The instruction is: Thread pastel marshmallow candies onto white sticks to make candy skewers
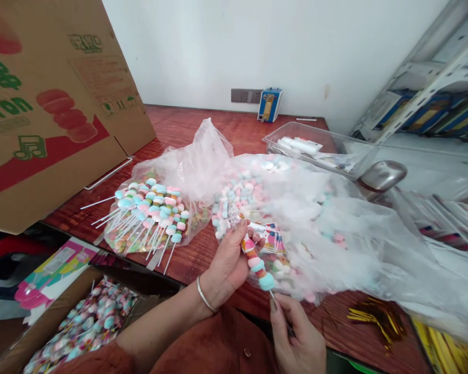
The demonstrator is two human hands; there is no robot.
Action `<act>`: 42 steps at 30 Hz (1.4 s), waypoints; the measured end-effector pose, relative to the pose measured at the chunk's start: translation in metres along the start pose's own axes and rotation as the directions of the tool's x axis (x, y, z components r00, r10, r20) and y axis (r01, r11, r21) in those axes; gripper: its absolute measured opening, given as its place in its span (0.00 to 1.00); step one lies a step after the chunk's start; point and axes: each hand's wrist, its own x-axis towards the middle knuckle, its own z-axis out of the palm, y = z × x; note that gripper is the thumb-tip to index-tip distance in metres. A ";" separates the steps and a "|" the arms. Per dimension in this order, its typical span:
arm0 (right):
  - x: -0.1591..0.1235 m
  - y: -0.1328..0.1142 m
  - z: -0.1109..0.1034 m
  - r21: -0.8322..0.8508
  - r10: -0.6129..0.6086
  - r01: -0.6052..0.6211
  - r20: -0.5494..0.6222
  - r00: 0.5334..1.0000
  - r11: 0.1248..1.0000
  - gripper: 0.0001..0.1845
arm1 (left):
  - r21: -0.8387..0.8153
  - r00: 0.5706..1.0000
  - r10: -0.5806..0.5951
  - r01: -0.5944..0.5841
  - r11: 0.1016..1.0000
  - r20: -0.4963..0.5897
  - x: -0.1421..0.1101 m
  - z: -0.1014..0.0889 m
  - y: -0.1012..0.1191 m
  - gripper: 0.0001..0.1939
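Observation:
A marshmallow candy skewer (pixel 259 265) in blue, pink and orange slants between my two hands. My left hand (pixel 231 257), with a bangle on its wrist, is closed around the upper end. Clear printed plastic shows just above that thumb; I cannot tell whether it covers the candy. The lower end's white stick (pixel 272 294) is pinched between thumb and finger of my right hand (pixel 298 332). Beside my left fingers lie printed wrappers (pixel 271 236). Off to the left, a pile of finished skewers (pixel 154 205) rests on a plastic bag, sticks pointing toward me.
Large clear bags of loose marshmallows (pixel 242 189) cover the table's middle. Behind stand a plastic tray (pixel 315 132) and a blue-white box (pixel 270 105). Gold twist ties (pixel 378 317) lie right. A big carton (pixel 58 104) stands left; below it an open box (pixel 8 353) holds wrapped skewers.

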 end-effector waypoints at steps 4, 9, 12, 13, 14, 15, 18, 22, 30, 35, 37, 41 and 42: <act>0.009 0.008 0.000 -0.433 -0.444 0.372 -0.073 0.893 0.821 0.06 | 0.026 0.999 -0.009 0.010 1.000 -0.049 0.004 -0.003 -0.008 0.09; 0.009 0.001 0.003 0.119 0.135 -0.142 0.066 0.989 0.983 0.15 | 0.058 0.997 -0.037 0.033 0.998 0.070 0.008 -0.009 -0.014 0.13; 0.009 -0.008 0.005 0.539 0.484 -0.625 0.398 0.780 0.565 0.20 | 0.054 0.983 -0.071 0.062 0.997 0.167 0.009 -0.013 -0.016 0.16; 0.010 -0.010 0.007 0.596 0.499 -0.675 0.465 0.731 0.434 0.21 | 0.048 0.980 -0.074 0.066 0.997 0.187 0.009 -0.014 -0.016 0.16; 0.010 -0.012 0.008 0.619 0.496 -0.695 0.502 0.708 0.366 0.21 | 0.045 0.977 -0.073 0.065 0.997 0.201 0.010 -0.015 -0.017 0.17; 0.011 -0.012 0.009 0.618 0.490 -0.690 0.500 0.714 0.376 0.21 | 0.045 0.976 -0.071 0.063 0.997 0.205 0.010 -0.015 -0.018 0.17; 0.015 -0.006 0.010 0.407 0.368 -0.449 0.264 0.892 0.796 0.19 | 0.052 0.985 -0.061 0.054 0.997 0.160 0.011 -0.015 -0.019 0.18; 0.019 0.006 0.008 -0.330 -0.321 0.315 0.038 0.946 0.890 0.08 | 0.098 0.999 -0.040 0.037 0.995 0.025 0.010 -0.010 -0.017 0.19; 0.021 0.000 0.017 0.168 0.101 -0.109 0.053 0.993 0.980 0.13 | 0.106 0.996 -0.065 0.058 0.993 0.067 0.008 -0.011 -0.023 0.22; 0.025 -0.016 0.016 0.727 0.446 -0.656 0.528 0.723 0.203 0.15 | 0.051 0.970 -0.189 0.183 0.982 0.150 0.006 -0.016 -0.021 0.22; 0.026 -0.018 0.015 0.731 0.420 -0.676 0.587 0.693 0.093 0.15 | 0.042 0.966 -0.208 0.204 0.978 0.154 0.005 -0.017 -0.019 0.21; 0.025 -0.011 0.017 0.666 0.463 -0.663 0.495 0.735 0.342 0.17 | 0.094 0.979 -0.174 0.165 0.982 0.106 0.004 -0.014 -0.017 0.22; 0.025 -0.008 0.017 0.600 0.455 -0.596 0.390 0.800 0.534 0.16 | 0.110 0.983 -0.164 0.155 0.982 0.083 0.003 -0.012 -0.016 0.22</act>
